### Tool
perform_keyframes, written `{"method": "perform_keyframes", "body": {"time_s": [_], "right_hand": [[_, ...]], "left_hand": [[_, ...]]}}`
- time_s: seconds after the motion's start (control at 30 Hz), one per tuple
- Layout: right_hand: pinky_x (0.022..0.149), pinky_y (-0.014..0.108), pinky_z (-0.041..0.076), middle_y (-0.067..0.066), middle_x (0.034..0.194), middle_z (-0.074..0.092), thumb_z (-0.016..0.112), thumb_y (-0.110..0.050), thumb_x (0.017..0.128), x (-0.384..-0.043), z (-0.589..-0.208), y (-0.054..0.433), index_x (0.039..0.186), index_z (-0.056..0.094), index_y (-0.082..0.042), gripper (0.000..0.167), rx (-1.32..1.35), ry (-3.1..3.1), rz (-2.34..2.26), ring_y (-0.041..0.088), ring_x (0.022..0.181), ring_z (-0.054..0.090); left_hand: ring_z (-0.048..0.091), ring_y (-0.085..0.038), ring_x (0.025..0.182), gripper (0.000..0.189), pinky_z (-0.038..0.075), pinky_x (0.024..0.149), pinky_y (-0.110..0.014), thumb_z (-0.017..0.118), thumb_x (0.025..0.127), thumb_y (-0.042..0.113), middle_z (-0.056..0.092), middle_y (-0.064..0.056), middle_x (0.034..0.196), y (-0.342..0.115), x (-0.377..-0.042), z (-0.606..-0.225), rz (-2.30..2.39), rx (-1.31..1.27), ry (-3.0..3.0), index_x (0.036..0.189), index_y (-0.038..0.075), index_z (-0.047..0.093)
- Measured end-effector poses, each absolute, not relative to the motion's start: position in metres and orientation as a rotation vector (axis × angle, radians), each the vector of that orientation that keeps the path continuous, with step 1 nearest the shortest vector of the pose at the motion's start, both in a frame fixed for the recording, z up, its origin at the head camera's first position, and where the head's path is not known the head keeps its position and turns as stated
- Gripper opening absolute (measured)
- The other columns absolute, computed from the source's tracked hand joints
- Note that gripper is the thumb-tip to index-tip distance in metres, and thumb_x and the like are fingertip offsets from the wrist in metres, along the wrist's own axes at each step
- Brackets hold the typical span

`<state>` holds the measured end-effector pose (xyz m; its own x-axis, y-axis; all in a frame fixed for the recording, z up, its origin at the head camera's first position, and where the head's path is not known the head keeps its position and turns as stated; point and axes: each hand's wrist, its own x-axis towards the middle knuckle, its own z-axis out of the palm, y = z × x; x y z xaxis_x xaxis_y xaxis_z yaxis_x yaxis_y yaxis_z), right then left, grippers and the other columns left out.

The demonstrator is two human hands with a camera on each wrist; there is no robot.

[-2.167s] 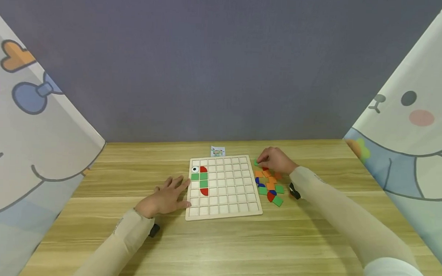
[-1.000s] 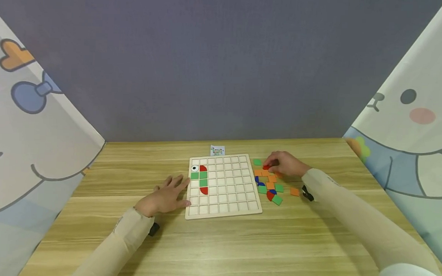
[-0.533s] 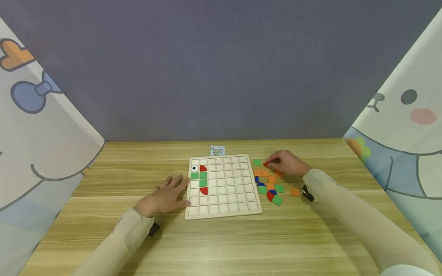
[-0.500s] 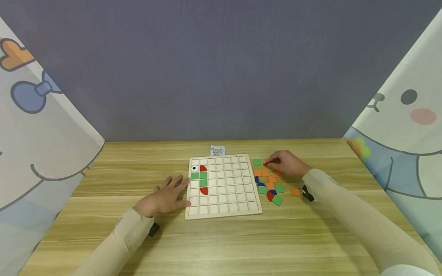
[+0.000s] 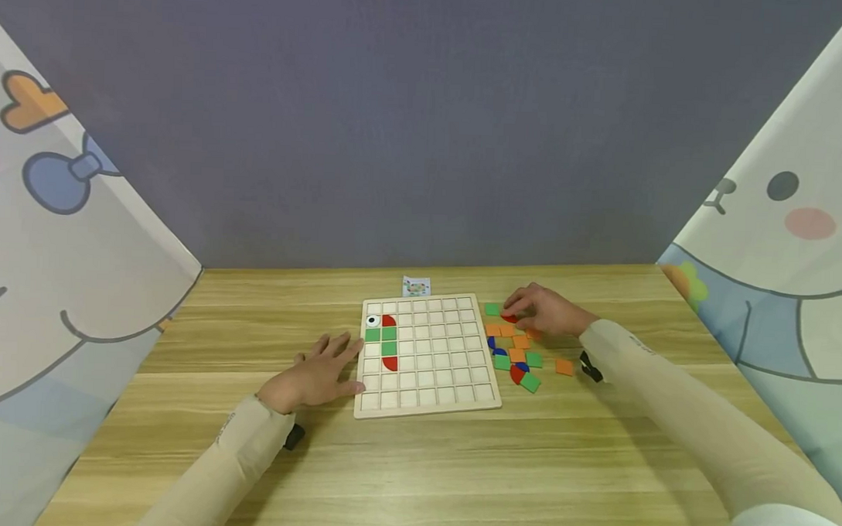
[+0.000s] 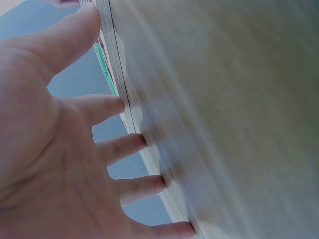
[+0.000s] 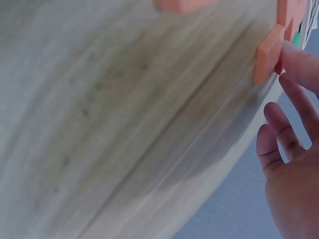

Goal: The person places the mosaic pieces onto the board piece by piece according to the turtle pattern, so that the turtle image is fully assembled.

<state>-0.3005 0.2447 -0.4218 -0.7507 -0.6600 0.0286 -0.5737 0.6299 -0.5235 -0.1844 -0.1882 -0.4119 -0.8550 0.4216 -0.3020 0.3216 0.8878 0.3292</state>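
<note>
A wooden grid board (image 5: 444, 412) lies on the table. In its left columns sit a white eye tile (image 5: 373, 321), several green square tiles (image 5: 389, 334) and two red quarter-round tiles (image 5: 390, 363). My left hand (image 5: 312, 377) rests at the board's left edge, fingers spread; in the left wrist view its fingertips (image 6: 157, 183) meet the table beside the board. Right of the board, my right hand (image 5: 548, 310) pinches a red quarter-round tile (image 5: 509, 318) between thumb and forefinger, low over the loose tiles. The right wrist view shows only a sliver of that red tile (image 7: 278, 67).
Loose tiles lie right of the board: orange squares (image 5: 517, 355), green squares (image 5: 530, 383), blue rounded pieces (image 5: 499, 352) and another red tile (image 5: 517, 375). One orange tile (image 5: 564, 367) lies apart by the right wrist. A small picture card (image 5: 416, 287) lies behind the board.
My right hand has moved from a green tile at the top of the pile rightward to the red tile, which it tilted up and now holds flatter. The left hand has stayed put.
</note>
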Motion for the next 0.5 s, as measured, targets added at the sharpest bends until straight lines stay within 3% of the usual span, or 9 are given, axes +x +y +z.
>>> {"method": "perform_keyframes", "body": {"time_s": [0.23, 0.5], "right_hand": [[0.084, 0.043, 0.045, 0.001, 0.106, 0.063, 0.073, -0.007, 0.083, -0.302, -0.425, 0.245, 0.108, 0.073, -0.008, 0.026, -0.936, 2.716, -0.796, 0.023, 0.099, 0.051], [0.069, 0.034, 0.049, 0.0, 0.096, 0.063, 0.075, -0.013, 0.082, -0.295, -0.418, 0.23, 0.105, 0.073, -0.008, 0.024, -0.809, 2.751, -0.912, 0.018, 0.081, 0.055]], "left_hand": [[0.007, -0.051, 0.136, 0.079, 0.015, 0.09, -0.078, 0.056, 0.092, 0.048, 0.009, -0.019, 0.155, -0.188, -0.185, -0.413, 0.375, 0.556, 2.694, 0.152, 0.013, 0.019], [0.006, -0.051, 0.136, 0.08, 0.015, 0.09, -0.078, 0.056, 0.092, 0.049, 0.009, -0.018, 0.155, -0.189, -0.186, -0.414, 0.371, 0.556, 2.693, 0.152, 0.013, 0.019]]}}
